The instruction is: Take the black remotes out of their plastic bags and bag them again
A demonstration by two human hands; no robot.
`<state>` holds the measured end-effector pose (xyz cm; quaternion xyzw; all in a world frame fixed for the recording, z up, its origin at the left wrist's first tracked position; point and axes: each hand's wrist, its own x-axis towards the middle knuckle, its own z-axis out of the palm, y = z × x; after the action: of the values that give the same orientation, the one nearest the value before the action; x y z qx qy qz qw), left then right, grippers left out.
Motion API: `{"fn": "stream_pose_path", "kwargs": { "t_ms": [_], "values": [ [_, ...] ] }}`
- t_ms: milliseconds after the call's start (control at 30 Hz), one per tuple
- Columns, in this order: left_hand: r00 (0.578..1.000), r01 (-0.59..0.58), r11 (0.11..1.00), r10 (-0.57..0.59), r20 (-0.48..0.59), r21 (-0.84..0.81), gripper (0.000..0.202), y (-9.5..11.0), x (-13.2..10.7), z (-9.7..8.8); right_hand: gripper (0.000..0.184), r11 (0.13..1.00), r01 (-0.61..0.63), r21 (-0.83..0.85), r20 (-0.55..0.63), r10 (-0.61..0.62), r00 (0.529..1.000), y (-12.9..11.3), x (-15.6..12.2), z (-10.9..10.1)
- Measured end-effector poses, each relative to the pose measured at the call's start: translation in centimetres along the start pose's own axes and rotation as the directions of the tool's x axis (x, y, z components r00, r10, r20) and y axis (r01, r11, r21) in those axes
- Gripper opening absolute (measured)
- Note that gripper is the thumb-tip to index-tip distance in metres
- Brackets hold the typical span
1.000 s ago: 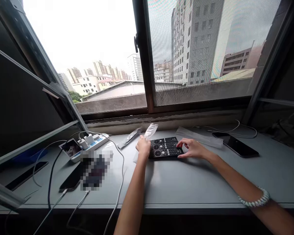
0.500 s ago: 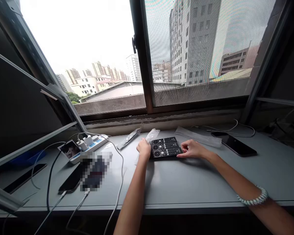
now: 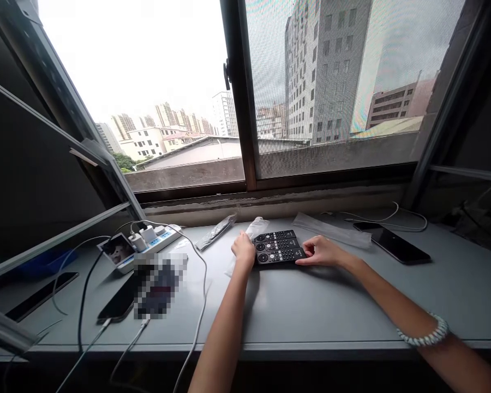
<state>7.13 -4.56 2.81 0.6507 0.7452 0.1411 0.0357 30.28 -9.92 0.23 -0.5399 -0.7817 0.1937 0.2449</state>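
Three black remote controls (image 3: 279, 247) lie side by side, their buttons facing up, just above or on the grey desk. Round their left ends my left hand (image 3: 243, 248) is closed, with its fingertips partly hidden. My right hand (image 3: 317, 251) pinches the right end of the nearest remote between thumb and fingers. Behind and under my left hand lies a crumpled clear plastic sleeve (image 3: 258, 225). Another plastic sleeve (image 3: 331, 230) rests flat behind my right hand. To the left, a bagged remote control (image 3: 216, 232) lies in its clear wrapping.
A dark phone (image 3: 393, 243) lies at the right. On the left stand a white power strip (image 3: 163, 240) with plugs, a charging phone (image 3: 120, 299) and a blurred item. White cables (image 3: 202, 297) run over the desk's front edge. Metal shelf posts and a window frame the desk.
Both hands keep hold of the remotes, which look almost unmoved. The whole view has shifted very slightly.
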Motion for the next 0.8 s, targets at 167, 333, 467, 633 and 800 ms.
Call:
{"fn": "stream_pose_path", "kwargs": {
  "t_ms": [167,333,467,633,800],
  "values": [
    [1.0,0.012,1.0,-0.012,0.014,-0.02,0.03,-0.1,0.0,-0.3,0.057,1.0,0.008,0.008,0.0,-0.008,1.0,0.4,0.1,0.2],
    [1.0,0.025,0.999,-0.025,-0.003,-0.04,0.026,-0.3,0.0,-0.6,0.058,0.999,0.015,0.039,0.012,-0.016,1.0,0.5,0.1,0.2],
    [0.988,-0.011,0.998,0.001,-0.154,-0.067,0.028,-0.3,0.1,-0.8,0.056,0.995,0.02,0.097,-0.037,-0.016,0.999,0.0,0.0,-0.1],
    [0.943,-0.279,0.956,0.255,-0.213,-0.091,0.027,0.5,-0.3,-1.0,0.04,0.971,0.099,0.218,-0.257,-0.04,0.966,-0.7,0.1,-0.7],
    [0.762,-0.645,0.758,0.626,-0.167,-0.097,0.035,2.1,-1.9,-0.5,0.043,0.982,0.103,0.157,-0.552,0.001,0.834,-0.9,0.4,-0.9]
  ]
}}
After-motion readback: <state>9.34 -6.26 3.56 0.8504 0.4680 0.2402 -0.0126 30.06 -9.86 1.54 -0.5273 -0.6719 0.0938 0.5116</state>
